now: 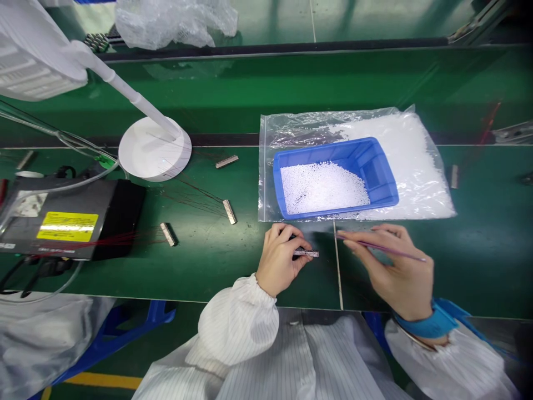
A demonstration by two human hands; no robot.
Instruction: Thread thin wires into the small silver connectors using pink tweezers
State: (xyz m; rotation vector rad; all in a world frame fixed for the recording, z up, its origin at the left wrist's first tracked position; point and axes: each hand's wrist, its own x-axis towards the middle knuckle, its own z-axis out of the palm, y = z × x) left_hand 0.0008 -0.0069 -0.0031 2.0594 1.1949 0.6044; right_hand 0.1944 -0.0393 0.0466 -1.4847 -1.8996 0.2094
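My left hand point(283, 258) is closed on a small silvery rectangular component point(306, 253), held low at the green bench; the fingers cover part of it. To the right, my right hand point(393, 266) pinches a thin purple tool like tweezers point(385, 248), its tip pointing left toward the component but apart from it. A blue wristband point(427, 319) circles my right wrist. Just beyond both hands, a blue plastic bin point(383, 172) holds many tiny white beads point(322, 189). The bin rests on a clear zip bag point(425, 166) filled with more white beads.
Similar components with fine wires, one point(229, 211) among several, lie to the left near a white lamp base point(154, 150). A black box point(70, 216) with a yellow label and cables stands at far left. Crumpled clear plastic point(175, 22) lies at the back.
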